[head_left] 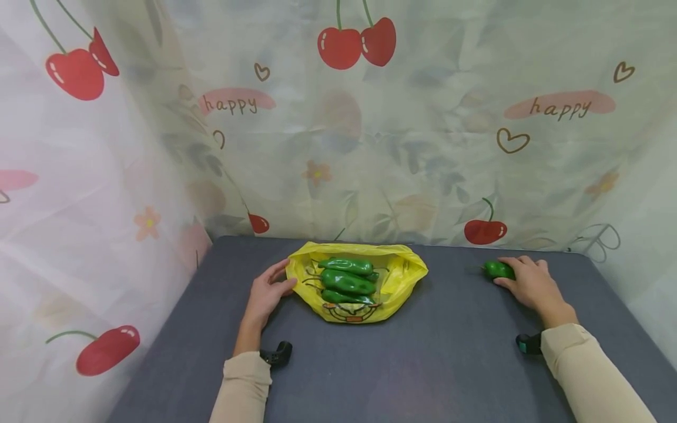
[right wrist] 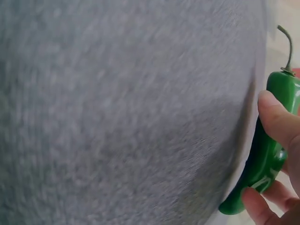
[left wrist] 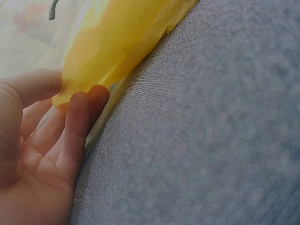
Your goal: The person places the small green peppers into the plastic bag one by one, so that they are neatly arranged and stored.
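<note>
A yellow plastic bag point(head_left: 392, 302) lies on the table with its mouth spread, and three green peppers point(head_left: 347, 283) are inside, stacked with their stems to the left. At the bag's left end, my left hand point(head_left: 266, 296) pinches the edge; in the left wrist view thumb and fingers point(left wrist: 77, 115) meet on the yellow plastic point(left wrist: 112, 42). Well to the right, my right hand point(head_left: 533, 286) grips another green pepper point(head_left: 496, 269). The right wrist view shows this long glossy pepper point(right wrist: 262, 159) between thumb and fingers, close to the tabletop, its stem sticking out.
The dark grey table point(head_left: 402, 364) reaches back to a hanging sheet point(head_left: 370, 129) printed with cherries and hearts. More of that sheet point(head_left: 106, 247) hangs along the left side. Each wrist wears a black band with a camera point(head_left: 280, 354).
</note>
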`<state>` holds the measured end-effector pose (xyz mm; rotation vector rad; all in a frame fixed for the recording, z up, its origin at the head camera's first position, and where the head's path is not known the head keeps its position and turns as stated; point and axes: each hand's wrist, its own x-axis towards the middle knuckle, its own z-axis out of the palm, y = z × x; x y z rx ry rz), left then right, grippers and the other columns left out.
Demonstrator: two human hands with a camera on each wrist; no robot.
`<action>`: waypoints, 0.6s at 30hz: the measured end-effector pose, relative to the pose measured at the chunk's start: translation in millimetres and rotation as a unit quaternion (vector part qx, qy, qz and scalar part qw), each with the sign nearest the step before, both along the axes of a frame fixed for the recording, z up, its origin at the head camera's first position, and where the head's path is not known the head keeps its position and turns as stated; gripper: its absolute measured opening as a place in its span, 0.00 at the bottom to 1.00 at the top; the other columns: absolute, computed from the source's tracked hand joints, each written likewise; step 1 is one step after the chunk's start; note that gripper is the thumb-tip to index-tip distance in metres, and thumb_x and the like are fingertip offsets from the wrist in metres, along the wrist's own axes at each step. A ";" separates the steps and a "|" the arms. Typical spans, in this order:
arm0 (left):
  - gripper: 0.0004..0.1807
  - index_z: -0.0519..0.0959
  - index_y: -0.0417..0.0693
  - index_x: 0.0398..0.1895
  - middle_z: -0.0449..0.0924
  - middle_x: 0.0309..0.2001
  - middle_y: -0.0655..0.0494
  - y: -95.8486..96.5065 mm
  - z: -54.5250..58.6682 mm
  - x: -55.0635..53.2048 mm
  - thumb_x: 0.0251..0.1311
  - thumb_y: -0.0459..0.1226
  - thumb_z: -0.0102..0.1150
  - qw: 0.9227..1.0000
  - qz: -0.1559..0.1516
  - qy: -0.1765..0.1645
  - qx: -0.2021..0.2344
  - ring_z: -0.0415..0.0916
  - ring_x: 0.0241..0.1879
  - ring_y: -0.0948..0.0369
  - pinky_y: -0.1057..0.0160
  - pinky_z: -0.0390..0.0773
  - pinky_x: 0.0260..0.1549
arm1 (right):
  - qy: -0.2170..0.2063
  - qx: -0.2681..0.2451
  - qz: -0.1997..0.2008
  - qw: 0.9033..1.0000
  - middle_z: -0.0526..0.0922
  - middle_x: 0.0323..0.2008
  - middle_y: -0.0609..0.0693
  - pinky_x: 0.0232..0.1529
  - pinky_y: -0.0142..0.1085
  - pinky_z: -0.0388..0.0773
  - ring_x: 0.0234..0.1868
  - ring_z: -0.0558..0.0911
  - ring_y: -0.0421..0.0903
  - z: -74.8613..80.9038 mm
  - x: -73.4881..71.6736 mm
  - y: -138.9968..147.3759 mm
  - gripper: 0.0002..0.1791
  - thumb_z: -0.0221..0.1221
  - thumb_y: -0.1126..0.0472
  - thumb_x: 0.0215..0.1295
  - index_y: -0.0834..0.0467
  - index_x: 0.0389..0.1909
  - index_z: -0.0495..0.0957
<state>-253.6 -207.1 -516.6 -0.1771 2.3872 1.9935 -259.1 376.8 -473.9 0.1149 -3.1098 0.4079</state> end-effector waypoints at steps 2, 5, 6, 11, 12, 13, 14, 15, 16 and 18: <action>0.32 0.73 0.64 0.71 0.71 0.73 0.52 0.3 -0.5 -0.4 0.64 0.41 0.69 1.000 0.002 0.000 0.000 0.83 0.53 0.57 0.60 0.87 0.49 | 0.014 0.003 0.006 1.000 0.72 0.60 0.74 0.43 0.59 0.71 0.50 0.66 0.68 1.0 0.2 -2.6 0.35 0.64 0.47 0.69 0.61 0.70 0.70; 0.31 0.74 0.63 0.71 0.71 0.73 0.52 0.5 -0.7 -0.9 0.63 0.41 0.69 1.000 0.007 0.000 0.000 0.83 0.53 0.58 0.60 0.87 0.49 | 0.039 0.010 0.011 0.999 0.74 0.59 0.73 0.41 0.58 0.70 0.49 0.68 0.68 2.8 1.0 -6.6 0.36 0.64 0.44 0.68 0.60 0.69 0.71; 0.31 0.74 0.63 0.70 0.71 0.72 0.52 0.6 -0.7 -1.0 0.63 0.41 0.69 1.000 0.008 -0.001 0.000 0.83 0.53 0.58 0.61 0.87 0.49 | 0.046 0.013 0.011 0.999 0.74 0.59 0.72 0.40 0.58 0.70 0.49 0.69 0.68 3.5 1.5 -8.3 0.36 0.64 0.42 0.67 0.60 0.69 0.71; 0.32 0.73 0.62 0.71 0.71 0.73 0.51 0.2 -1.3 -0.8 0.63 0.41 0.70 1.000 0.007 0.001 -0.002 0.84 0.53 0.58 0.62 0.87 0.48 | 0.073 0.002 0.011 0.997 0.74 0.54 0.71 0.37 0.55 0.70 0.48 0.71 0.66 5.7 3.7 -17.3 0.39 0.63 0.39 0.67 0.62 0.68 0.72; 0.32 0.73 0.62 0.71 0.71 0.73 0.51 0.1 -1.3 -0.7 0.63 0.41 0.70 1.000 0.007 0.001 -0.002 0.84 0.53 0.58 0.62 0.87 0.48 | 0.079 -0.006 0.014 0.997 0.74 0.53 0.70 0.36 0.53 0.70 0.47 0.71 0.65 6.0 4.2 -19.5 0.38 0.64 0.40 0.67 0.62 0.68 0.72; 0.32 0.73 0.62 0.71 0.71 0.73 0.51 0.0 -1.4 -0.6 0.63 0.42 0.70 1.000 0.007 0.002 -0.002 0.84 0.53 0.58 0.62 0.87 0.48 | 0.084 -0.015 0.016 0.996 0.74 0.51 0.69 0.36 0.51 0.70 0.45 0.72 0.63 6.2 4.8 -21.6 0.38 0.65 0.41 0.67 0.63 0.68 0.72; 0.32 0.73 0.63 0.71 0.71 0.73 0.51 -0.1 -1.3 -0.5 0.63 0.42 0.70 1.000 0.006 0.002 -0.002 0.83 0.53 0.58 0.62 0.87 0.48 | 0.090 -0.023 0.019 0.996 0.74 0.50 0.68 0.35 0.48 0.71 0.44 0.73 0.61 6.6 5.4 -23.7 0.37 0.65 0.42 0.67 0.63 0.67 0.72; 0.32 0.73 0.63 0.71 0.71 0.73 0.51 -0.3 -1.3 -0.5 0.63 0.42 0.69 1.000 0.005 0.002 -0.003 0.83 0.53 0.58 0.62 0.87 0.48 | 0.094 -0.031 0.021 0.995 0.74 0.49 0.67 0.35 0.46 0.70 0.43 0.74 0.59 7.2 6.1 -25.9 0.36 0.66 0.43 0.67 0.63 0.67 0.73; 0.32 0.73 0.63 0.71 0.71 0.73 0.51 -0.3 -1.2 -0.3 0.63 0.42 0.69 1.000 0.004 0.003 -0.004 0.83 0.53 0.58 0.62 0.87 0.49 | 0.098 -0.038 0.023 0.994 0.74 0.49 0.66 0.34 0.44 0.70 0.42 0.74 0.58 7.9 6.7 -27.7 0.36 0.66 0.44 0.67 0.63 0.67 0.73; 0.31 0.74 0.63 0.71 0.71 0.73 0.53 -0.2 -0.5 0.0 0.63 0.42 0.70 1.000 0.005 0.002 -0.003 0.83 0.53 0.58 0.61 0.87 0.49 | 0.107 -0.045 0.025 0.993 0.74 0.47 0.64 0.33 0.41 0.69 0.40 0.74 0.56 9.2 7.8 -31.0 0.35 0.67 0.45 0.66 0.63 0.66 0.74</action>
